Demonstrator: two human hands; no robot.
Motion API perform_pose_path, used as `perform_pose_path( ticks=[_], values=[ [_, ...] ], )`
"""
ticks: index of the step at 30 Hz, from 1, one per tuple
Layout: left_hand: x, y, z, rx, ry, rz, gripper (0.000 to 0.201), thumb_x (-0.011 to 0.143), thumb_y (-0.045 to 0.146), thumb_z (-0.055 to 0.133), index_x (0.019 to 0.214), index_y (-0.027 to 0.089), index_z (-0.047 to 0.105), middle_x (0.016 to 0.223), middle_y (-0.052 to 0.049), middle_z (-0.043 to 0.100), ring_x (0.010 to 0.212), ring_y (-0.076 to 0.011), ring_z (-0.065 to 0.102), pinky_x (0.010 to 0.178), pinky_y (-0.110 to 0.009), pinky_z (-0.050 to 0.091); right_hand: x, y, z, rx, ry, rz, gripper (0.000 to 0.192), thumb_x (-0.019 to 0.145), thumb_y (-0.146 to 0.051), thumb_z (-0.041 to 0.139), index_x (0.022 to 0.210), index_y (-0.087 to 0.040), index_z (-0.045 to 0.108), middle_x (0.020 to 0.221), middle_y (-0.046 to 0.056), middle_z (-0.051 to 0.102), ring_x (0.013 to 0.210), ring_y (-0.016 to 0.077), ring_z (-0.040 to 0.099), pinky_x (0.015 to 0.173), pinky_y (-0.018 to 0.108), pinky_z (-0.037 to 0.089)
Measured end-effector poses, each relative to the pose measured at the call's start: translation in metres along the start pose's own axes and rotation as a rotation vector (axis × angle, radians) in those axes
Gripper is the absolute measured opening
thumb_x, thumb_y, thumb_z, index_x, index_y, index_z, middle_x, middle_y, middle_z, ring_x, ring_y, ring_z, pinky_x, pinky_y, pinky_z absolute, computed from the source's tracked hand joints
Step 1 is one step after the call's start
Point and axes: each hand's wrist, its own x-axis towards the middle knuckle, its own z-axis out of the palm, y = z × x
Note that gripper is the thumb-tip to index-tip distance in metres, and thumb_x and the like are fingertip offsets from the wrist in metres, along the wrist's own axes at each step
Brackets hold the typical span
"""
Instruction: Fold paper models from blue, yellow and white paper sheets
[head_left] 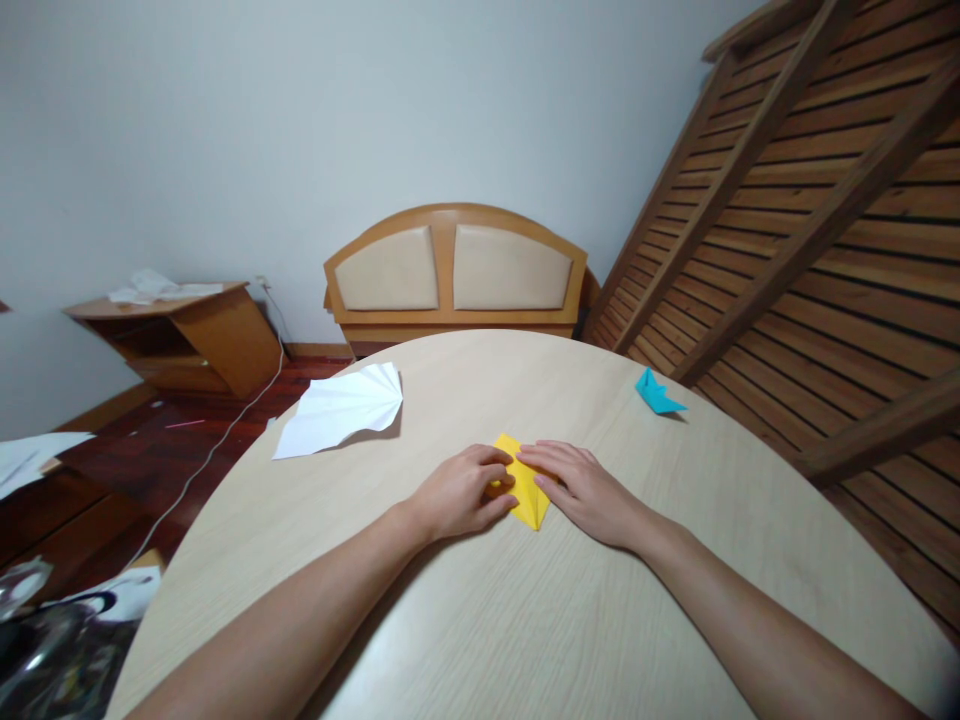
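I see both hands pressed flat on the yellow folded paper [527,492]. Left hand [461,493] pinches its nine-o'clock edge; right hand [581,489] lies spread at three.

Both hands cover the edges of the yellow folded paper [526,487] on the bench [525,620]; the bench's near rim and the forearms run out of frame.

No readable text, label, brand, number or sign anywhere: none on the papers, the table, the furniture or the wall.
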Motion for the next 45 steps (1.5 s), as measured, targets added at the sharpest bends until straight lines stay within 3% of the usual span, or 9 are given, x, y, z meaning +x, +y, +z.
perform_pose_path(
  ticks=[6, 16, 32, 45],
  values=[
    [0.000, -0.004, -0.004, -0.092, -0.059, 0.070, 0.021, 0.091, 0.033, 0.061, 0.102, 0.017, 0.071, 0.121, -0.013, 0.067, 0.109, -0.0234, 0.066, 0.097, -0.036, 0.054, 0.005, 0.000, -0.002, 0.156, 0.111, 0.051, 0.022, 0.095, -0.027, 0.059, 0.113, -0.023, 0.072, 0.110, 0.007, 0.075, 0.106, 0.0231, 0.065, 0.095, 0.042, 0.052],
    [0.001, -0.003, -0.002, -0.119, -0.082, 0.106, 0.025, 0.090, 0.036, 0.064, 0.105, 0.018, 0.070, 0.121, -0.013, 0.066, 0.113, -0.0249, 0.064, 0.099, -0.037, 0.053, 0.008, -0.002, 0.003, 0.280, 0.161, 0.226, 0.010, 0.088, -0.028, 0.065, 0.090, -0.021, 0.072, 0.093, 0.006, 0.074, 0.089, 0.0220, 0.069, 0.083, 0.037, 0.055],
    [0.001, -0.004, -0.003, -0.121, -0.099, 0.111, 0.024, 0.090, 0.037, 0.064, 0.103, 0.017, 0.070, 0.121, -0.013, 0.065, 0.112, -0.0247, 0.064, 0.098, -0.035, 0.052, 0.013, -0.004, 0.007, 0.381, 0.195, 0.333, 0.012, 0.082, -0.031, 0.070, 0.086, -0.021, 0.069, 0.089, 0.005, 0.074, 0.083, 0.0214, 0.069, 0.077, 0.034, 0.053],
    [0.002, -0.007, 0.000, -0.061, -0.101, 0.168, 0.018, 0.091, 0.033, 0.061, 0.096, 0.016, 0.065, 0.131, -0.014, 0.063, 0.118, -0.0267, 0.061, 0.102, -0.037, 0.050, 0.012, -0.002, 0.011, 0.270, 0.199, 0.317, 0.012, 0.083, -0.030, 0.072, 0.089, -0.020, 0.069, 0.091, 0.006, 0.072, 0.085, 0.0217, 0.067, 0.080, 0.036, 0.051]
  ],
)
